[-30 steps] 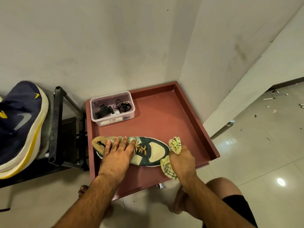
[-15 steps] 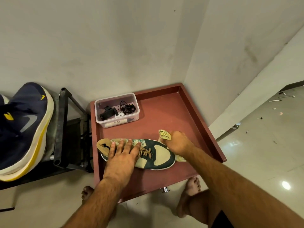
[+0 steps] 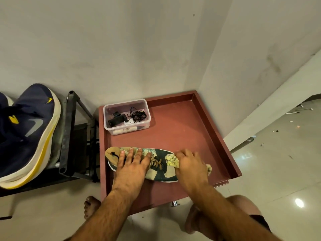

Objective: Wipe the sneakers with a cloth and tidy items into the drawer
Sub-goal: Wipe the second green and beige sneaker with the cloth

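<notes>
A green and tan sneaker [image 3: 161,173] lies on its side in the open red-brown drawer [image 3: 187,129], heel to the left. My left hand [image 3: 133,164] presses flat on its heel and middle, fingers straight. My right hand [image 3: 191,166] grips a bunched yellow checked cloth [image 3: 172,160] and holds it against the toe end of the sneaker. The toe itself is hidden under this hand. A tail of the cloth sticks out to the right of my wrist.
A clear plastic box [image 3: 127,117] with a black gadget and a coiled black cord stands at the drawer's back left. A navy and yellow sneaker [image 3: 27,134] rests on a black metal rack [image 3: 69,134] to the left. My bare feet are on the tiled floor below the drawer.
My right hand with the cloth moved from the sneaker's toe tip round its far side and now lies on top of the toe. My left hand stayed pressed on the sneaker.
</notes>
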